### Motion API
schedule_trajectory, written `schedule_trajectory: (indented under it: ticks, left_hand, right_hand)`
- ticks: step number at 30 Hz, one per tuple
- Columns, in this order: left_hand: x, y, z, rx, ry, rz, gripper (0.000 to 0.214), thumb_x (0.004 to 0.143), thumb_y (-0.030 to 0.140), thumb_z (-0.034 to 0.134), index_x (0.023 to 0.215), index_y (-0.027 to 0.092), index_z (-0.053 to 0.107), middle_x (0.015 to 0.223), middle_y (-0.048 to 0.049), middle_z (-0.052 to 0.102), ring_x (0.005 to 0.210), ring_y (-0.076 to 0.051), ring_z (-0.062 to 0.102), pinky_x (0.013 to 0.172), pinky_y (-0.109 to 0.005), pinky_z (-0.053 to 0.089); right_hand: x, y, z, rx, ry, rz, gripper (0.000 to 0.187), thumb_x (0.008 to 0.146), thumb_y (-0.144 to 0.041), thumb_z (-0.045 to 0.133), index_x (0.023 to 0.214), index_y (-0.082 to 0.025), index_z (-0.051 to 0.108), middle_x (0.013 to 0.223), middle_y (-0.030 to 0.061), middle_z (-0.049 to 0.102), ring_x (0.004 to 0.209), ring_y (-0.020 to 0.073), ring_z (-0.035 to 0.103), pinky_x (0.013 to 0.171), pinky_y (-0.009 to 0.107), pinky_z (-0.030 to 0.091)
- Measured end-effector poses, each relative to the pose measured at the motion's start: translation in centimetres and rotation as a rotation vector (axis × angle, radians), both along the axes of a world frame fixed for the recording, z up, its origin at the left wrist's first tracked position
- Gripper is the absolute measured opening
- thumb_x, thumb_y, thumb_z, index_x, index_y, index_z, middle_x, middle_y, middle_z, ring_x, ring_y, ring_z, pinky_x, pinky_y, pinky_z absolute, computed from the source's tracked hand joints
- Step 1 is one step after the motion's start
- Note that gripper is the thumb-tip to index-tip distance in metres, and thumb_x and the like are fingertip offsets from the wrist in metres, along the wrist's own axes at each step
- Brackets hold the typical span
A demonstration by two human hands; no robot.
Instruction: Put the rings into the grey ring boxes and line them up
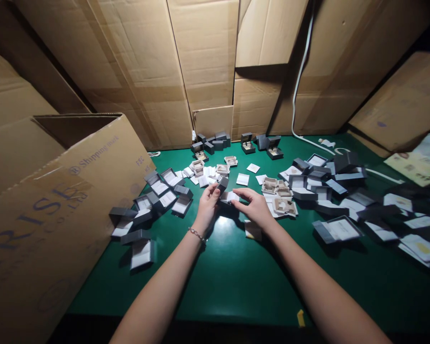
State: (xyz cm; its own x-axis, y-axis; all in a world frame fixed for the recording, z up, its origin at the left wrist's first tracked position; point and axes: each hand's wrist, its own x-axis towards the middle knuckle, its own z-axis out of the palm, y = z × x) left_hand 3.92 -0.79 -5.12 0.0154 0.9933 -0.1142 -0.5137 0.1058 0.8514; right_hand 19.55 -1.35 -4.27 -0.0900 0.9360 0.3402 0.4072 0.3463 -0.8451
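Observation:
Both my hands meet over the middle of the green table [236, 282]. My left hand [208, 205], with a bracelet on its wrist, grips the left side of a small open grey jewellery box [226, 193] with a white lining. My right hand [253, 205] holds the same box from the right, fingers curled on its edge. A small white card [252, 231] lies just below my right wrist.
Several open grey boxes [157, 200] lie at the left, more at the right [335, 191] and at the back [211, 143]. Beige inserts [277, 193] and white cards [242, 179] are scattered. A large carton [57, 205] stands at the left; cardboard walls [208, 57] and a white cable [297, 86] stand behind.

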Motion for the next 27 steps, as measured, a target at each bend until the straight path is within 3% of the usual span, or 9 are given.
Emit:
schedule_trajectory:
  ticks: [6, 15, 20, 27]
  left_hand:
    - [0.1, 0.0, 0.2, -0.021, -0.038, 0.031, 0.056, 0.059, 0.046, 0.081, 0.103, 0.018, 0.060, 0.092, -0.0021, 0.062, 0.068, -0.010, 0.052, 0.055, -0.020, 0.038]
    - [0.1, -0.1, 0.2, -0.025, -0.052, 0.053, 0.057, 0.057, 0.043, 0.083, 0.103, 0.018, 0.061, 0.097, -0.0026, 0.064, 0.074, -0.011, 0.056, 0.061, -0.022, 0.041]
    - [-0.1, 0.0, 0.0, -0.026, -0.084, 0.050, 0.056, 0.060, 0.047, 0.081, 0.103, 0.018, 0.061, 0.088, -0.0018, 0.064, 0.072, -0.011, 0.056, 0.063, -0.023, 0.042]
    - [0.2, 0.2, -0.2, -0.024, -0.082, 0.063, 0.046, 0.065, 0.051, 0.076, 0.088, 0.016, 0.059, 0.077, 0.0003, 0.060, 0.066, -0.010, 0.055, 0.061, -0.023, 0.042]
  right_hand:
    - [-0.3, -0.1, -0.1, 0.013, -0.010, 0.009, 0.026, 0.073, -0.029, 0.065, 0.096, -0.020, 0.071, 0.098, 0.0072, 0.071, 0.091, 0.0198, 0.066, 0.087, 0.037, 0.052]
    - [-1.0, -0.2, -0.5, -0.191, 0.215, -0.045, 0.034, 0.066, -0.029, 0.072, 0.098, -0.018, 0.073, 0.104, 0.0097, 0.072, 0.093, 0.0215, 0.066, 0.083, 0.037, 0.053]
    - [-1.1, -0.1, -0.7, -0.196, 0.214, -0.045, 0.036, 0.064, -0.032, 0.075, 0.098, -0.019, 0.074, 0.106, 0.0097, 0.072, 0.097, 0.0241, 0.066, 0.089, 0.041, 0.051]
    - [-0.5, 0.1, 0.0, -0.188, 0.155, 0.070, 0.024, 0.081, -0.034, 0.057, 0.090, -0.021, 0.075, 0.097, 0.0070, 0.074, 0.095, 0.0228, 0.068, 0.088, 0.039, 0.051]
